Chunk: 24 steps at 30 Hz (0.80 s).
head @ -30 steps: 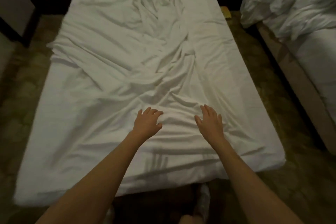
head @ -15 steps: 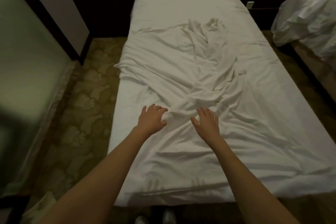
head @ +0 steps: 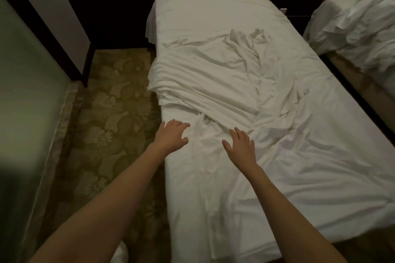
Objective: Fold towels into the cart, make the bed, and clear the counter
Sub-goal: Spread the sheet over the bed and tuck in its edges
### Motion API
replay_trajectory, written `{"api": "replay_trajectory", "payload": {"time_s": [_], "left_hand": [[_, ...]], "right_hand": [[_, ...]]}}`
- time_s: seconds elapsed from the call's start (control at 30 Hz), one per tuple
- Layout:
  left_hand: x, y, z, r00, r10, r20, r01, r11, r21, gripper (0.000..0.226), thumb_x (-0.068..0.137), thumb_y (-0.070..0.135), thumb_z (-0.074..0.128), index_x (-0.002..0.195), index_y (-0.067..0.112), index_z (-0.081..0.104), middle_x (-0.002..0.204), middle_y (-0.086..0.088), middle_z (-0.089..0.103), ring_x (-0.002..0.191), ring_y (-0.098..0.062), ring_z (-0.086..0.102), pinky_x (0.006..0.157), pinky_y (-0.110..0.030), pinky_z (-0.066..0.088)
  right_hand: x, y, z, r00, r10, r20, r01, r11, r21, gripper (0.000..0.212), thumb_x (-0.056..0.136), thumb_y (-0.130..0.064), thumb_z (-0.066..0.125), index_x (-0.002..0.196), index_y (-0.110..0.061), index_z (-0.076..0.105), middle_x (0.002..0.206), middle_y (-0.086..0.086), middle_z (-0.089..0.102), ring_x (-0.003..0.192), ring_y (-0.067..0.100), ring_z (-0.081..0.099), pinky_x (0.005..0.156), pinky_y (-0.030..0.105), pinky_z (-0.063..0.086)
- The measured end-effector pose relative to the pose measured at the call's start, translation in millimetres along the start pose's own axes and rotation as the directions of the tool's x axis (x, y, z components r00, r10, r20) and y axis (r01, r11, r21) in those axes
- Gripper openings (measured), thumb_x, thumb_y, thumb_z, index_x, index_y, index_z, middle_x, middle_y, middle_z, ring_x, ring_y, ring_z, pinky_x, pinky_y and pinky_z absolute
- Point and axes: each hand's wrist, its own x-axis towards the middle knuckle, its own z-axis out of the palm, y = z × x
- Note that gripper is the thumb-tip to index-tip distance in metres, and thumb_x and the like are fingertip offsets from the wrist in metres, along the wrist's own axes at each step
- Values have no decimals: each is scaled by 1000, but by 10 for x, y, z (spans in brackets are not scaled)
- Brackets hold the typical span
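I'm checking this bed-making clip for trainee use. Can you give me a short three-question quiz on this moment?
1. True or false: the left hand grips a bunched fold of the sheet.
2. Where does the right hand lie? A) on the carpet B) flat on the sheet C) on the second bed
3. Fill in: the heap of white bedding lies on the bed to the person's ____.

Key
1. False: its fingers are spread, gripping nothing.
2. B
3. right
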Motion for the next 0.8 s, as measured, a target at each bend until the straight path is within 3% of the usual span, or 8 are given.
{"api": "replay_trajectory", "payload": {"time_s": [0.17, 0.33, 0.6, 0.8], "left_hand": [[131, -1034, -472, 996, 78, 41, -78, 997, -17, 57, 95, 36, 46, 147, 26, 27, 151, -2, 32, 141, -22, 22, 116, -47, 13], [437, -1613, -861, 988, 151, 27, -150, 988, -18, 58, 95, 42, 45, 147, 26, 26, 151, -2, 32, 141, -22, 24, 116, -47, 14], [1292, -2309, -1241, 981, 195, 18, -194, 980, -45, 57, 95, 40, 46, 147, 25, 28, 150, -3, 35, 139, -21, 28, 116, -44, 18], [2573, -2788, -1404, 976, 199, 89, -199, 980, -4, 57, 96, 41, 44, 148, 25, 26, 151, -3, 33, 139, -23, 29, 116, -46, 19]], "right_hand": [[172, -1077, 201, 994, 109, -18, -108, 993, 50, 55, 101, -41, 33, 150, -17, 21, 159, 2, 14, 146, 21, 7, 117, 48, 6], [516, -1833, 150, 989, 138, -54, -134, 989, 66, 56, 101, -40, 33, 150, -17, 18, 159, 1, 10, 147, 21, 5, 116, 49, 5], [1462, -2422, 179, 984, 139, -114, -127, 987, 103, 57, 101, -42, 33, 151, -19, 18, 160, 0, 8, 147, 21, 2, 116, 50, 3], [2783, -2646, 278, 982, 157, -104, -148, 985, 92, 58, 101, -42, 32, 151, -19, 16, 160, 0, 6, 147, 21, 1, 116, 51, 3]]}}
